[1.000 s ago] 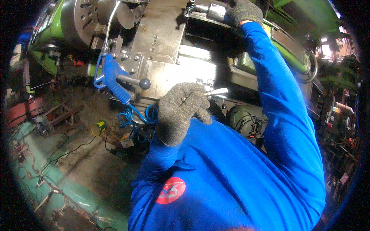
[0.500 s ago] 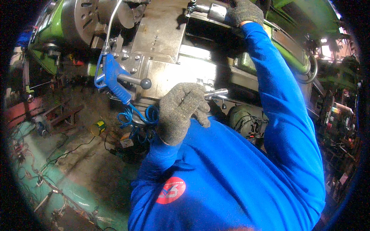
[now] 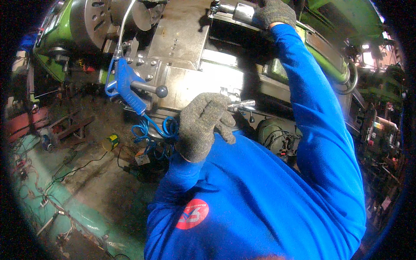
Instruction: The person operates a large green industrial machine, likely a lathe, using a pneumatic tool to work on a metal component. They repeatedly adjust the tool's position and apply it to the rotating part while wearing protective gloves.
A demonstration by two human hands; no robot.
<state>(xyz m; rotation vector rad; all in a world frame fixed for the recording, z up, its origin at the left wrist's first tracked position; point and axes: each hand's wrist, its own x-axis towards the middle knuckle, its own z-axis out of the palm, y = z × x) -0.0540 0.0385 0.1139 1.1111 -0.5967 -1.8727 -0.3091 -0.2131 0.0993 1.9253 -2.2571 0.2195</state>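
The right hand (image 3: 277,14), in a grey knitted glove, is cut by the upper edge of the view; its palm and most of its fingers are out of sight, so it cannot be told whether it is clenched on the bright steel cylinder (image 3: 244,13) or merely laid against it. The left hand (image 3: 206,123), gloved alike, presents its back to the camera with fingers bent at a short metal handle (image 3: 246,104); the fingers hide the inner part of that handle, and whether they grasp it firmly cannot be told. The handle lies at the right of the left hand's fingertips, its polished, roughly cylindrical free end pointing right, just in front of the machine's saddle (image 3: 184,86). The cylinder lies immediately left of the right hand, its axis running sideways. Glare washes out part of the saddle, and deep shadow obscures the recess beneath the cylinder. The flat steel slide plate (image 3: 177,32) carries a row of small round holes. At left, a slotted round metal disc (image 3: 89,24) is cut by the upper edge. A blue plastic air gun (image 3: 130,93) with a bent metal tube hangs beside a ball-ended lever (image 3: 161,91), above a coiled blue hose (image 3: 170,126). Both sleeves are smooth blue fabric.
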